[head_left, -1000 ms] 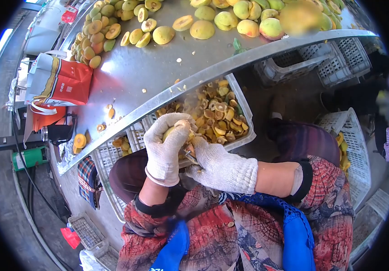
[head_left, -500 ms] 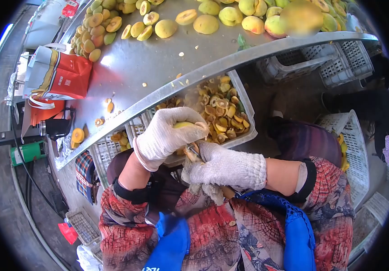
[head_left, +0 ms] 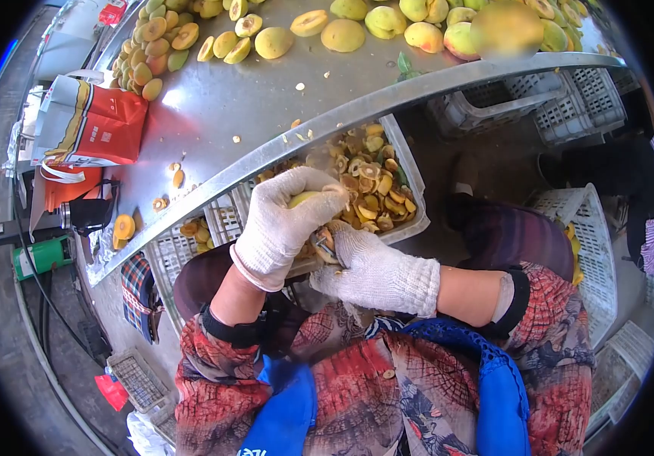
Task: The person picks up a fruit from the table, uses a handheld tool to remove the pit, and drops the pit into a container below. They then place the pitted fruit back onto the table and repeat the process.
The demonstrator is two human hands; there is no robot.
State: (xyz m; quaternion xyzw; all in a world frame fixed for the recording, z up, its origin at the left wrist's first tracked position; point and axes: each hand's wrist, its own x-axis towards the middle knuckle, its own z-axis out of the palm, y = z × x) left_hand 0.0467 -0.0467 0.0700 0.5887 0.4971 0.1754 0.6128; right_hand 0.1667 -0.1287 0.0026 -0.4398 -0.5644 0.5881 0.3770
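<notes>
In front of my body, my left hand (head_left: pixel 281 224) in a white knit glove is closed around a yellow-green peach piece (head_left: pixel 303 198), mostly covered by the fingers. My right hand (head_left: pixel 380 271), gloved too, grips a small hand tool (head_left: pixel 324 245) with a metal end, just below the left fingers. The glove hides most of the tool, so its exact kind does not show. Behind both hands, under the table edge, a white crate (head_left: pixel 416 171) holds cut peach scraps and pit pieces (head_left: pixel 372 178).
The metal table (head_left: pixel 243 95) carries whole peaches (head_left: pixel 384 23) and a heap of halves (head_left: pixel 152 49). A red and white bag (head_left: pixel 106 125) stands at left. White baskets (head_left: pixel 581 258) flank my legs. Another person's dark-clothed leg (head_left: pixel 600 171) is at right.
My right hand has turned slightly and shifted up against the left, and the tool's tip shows differently. The left hand still holds the peach piece. The view has moved a little.
</notes>
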